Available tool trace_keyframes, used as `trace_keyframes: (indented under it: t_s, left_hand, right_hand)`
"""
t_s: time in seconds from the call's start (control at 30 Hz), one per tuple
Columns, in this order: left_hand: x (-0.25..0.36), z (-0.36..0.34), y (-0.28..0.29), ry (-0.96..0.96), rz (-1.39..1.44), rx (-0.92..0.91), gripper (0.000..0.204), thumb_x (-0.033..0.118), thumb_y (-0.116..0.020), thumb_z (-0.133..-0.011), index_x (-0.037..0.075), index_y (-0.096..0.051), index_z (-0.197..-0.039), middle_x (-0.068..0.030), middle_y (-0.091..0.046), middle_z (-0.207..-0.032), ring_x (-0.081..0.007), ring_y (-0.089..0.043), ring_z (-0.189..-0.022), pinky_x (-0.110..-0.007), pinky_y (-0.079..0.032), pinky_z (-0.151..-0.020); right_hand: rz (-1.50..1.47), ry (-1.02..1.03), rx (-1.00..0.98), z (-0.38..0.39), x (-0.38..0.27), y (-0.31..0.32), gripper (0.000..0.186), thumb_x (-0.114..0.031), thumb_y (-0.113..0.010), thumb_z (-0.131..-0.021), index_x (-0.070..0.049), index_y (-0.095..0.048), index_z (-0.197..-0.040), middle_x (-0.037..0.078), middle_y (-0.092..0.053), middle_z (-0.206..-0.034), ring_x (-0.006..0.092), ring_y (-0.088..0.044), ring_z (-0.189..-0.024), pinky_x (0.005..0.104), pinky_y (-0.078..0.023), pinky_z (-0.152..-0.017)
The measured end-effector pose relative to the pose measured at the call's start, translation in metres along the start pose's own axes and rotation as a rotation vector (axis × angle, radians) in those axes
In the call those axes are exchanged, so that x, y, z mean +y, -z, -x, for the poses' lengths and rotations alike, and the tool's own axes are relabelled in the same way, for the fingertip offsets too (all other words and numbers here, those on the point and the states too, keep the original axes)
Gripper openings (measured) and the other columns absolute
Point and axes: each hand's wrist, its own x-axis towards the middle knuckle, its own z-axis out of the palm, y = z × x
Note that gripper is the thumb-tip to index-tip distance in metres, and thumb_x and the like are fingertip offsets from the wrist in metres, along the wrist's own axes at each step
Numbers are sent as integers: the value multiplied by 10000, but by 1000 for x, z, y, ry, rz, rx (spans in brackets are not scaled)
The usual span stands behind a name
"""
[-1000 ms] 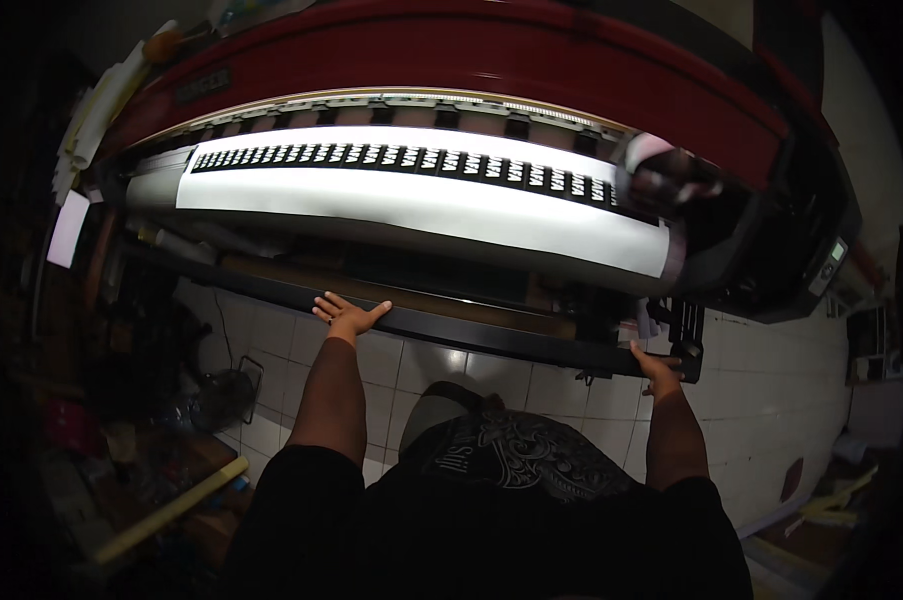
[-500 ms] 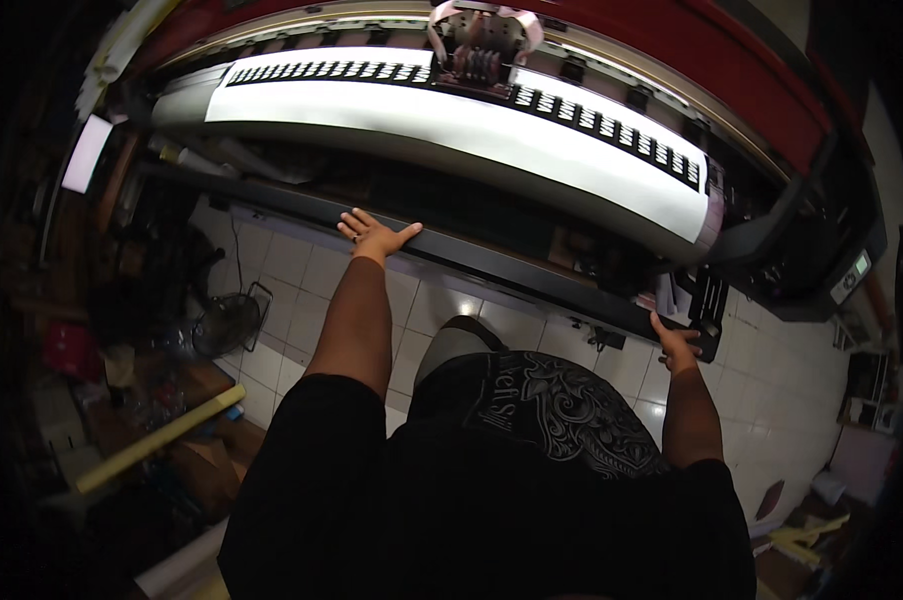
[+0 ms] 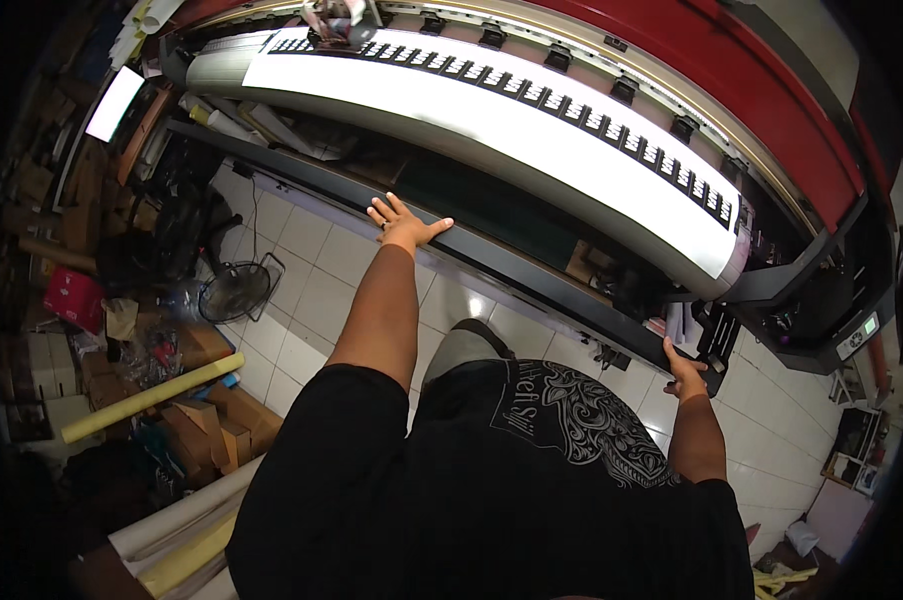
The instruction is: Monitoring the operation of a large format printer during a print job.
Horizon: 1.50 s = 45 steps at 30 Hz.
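My left hand (image 3: 407,222) lies with fingers spread on a long dark bar (image 3: 532,275) along the front of a wide-format printer (image 3: 772,110). Close to the bar's right end rests my right hand (image 3: 685,372), thumb and fingers apart. Neither hand holds anything loose. Beyond the bar, a white sheet (image 3: 472,112) curves over the printer's front, with a row of black and white printed blocks along its far part. The print carriage (image 3: 340,22) is above the sheet's left part, partly cut off by the upper edge.
A black fan (image 3: 237,292) stands on the tiled floor (image 3: 307,235) at left. Nearby are a red box (image 3: 74,298), a long yellow roll (image 3: 152,398), cardboard boxes (image 3: 207,430) and several rolls (image 3: 187,520). A small control panel (image 3: 858,338) is on the printer's right end.
The print carriage has moved from the middle of the sheet to its left part. My view has shifted slightly and looks brighter. Both hands stay at the bar.
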Motion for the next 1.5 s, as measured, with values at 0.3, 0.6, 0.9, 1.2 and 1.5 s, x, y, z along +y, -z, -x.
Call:
trace_keyframes:
  t_s: [0.3,0.6,0.9,1.2,1.5]
  left_hand:
    - [-1,2,-1,7,30,-8,1413,831,-638,-606,6,72,-1507,-316,145,-1533,-472,198,-1404,-604,-53,-1128]
    - [3,4,1,10,-2,-19,1407,835,-621,-621,6,97,-1502,-309,149,-1536,-468,194,-1407,-586,-32,-1136]
    - [6,-5,-1,35,-47,-96,1461,872,-594,-596,1,179,-1478,-309,202,-1524,-481,254,-1381,-675,24,-1076]
    - [3,-13,0,36,-129,-168,1499,895,-579,-577,-14,234,-1449,-339,257,-1489,-514,279,-1354,-694,39,-1054]
    - [-2,-22,-11,37,-129,-113,1487,882,-584,-594,-24,231,-1447,-356,242,-1485,-522,255,-1361,-663,-8,-1087]
  right_hand:
    - [-65,-20,-20,6,-2,2,1547,-700,-798,-543,-112,329,-1423,217,275,-1524,519,-268,-1353,586,-418,-1005]
    - [-10,-47,-20,6,-4,4,1555,-701,-808,-522,-107,296,-1442,226,266,-1525,477,-212,-1392,557,-452,-984]
    - [43,-33,-9,19,-8,9,1485,-698,-783,-578,-126,262,-1463,245,228,-1533,439,-248,-1392,494,-463,-988]
    - [70,-68,-141,9,-13,13,1514,-711,-767,-591,-84,341,-1411,269,299,-1496,468,-182,-1408,503,-449,-1000]
    - [198,-117,-177,14,-23,24,1511,-724,-763,-578,-107,327,-1423,284,298,-1489,469,-230,-1391,497,-416,-1037]
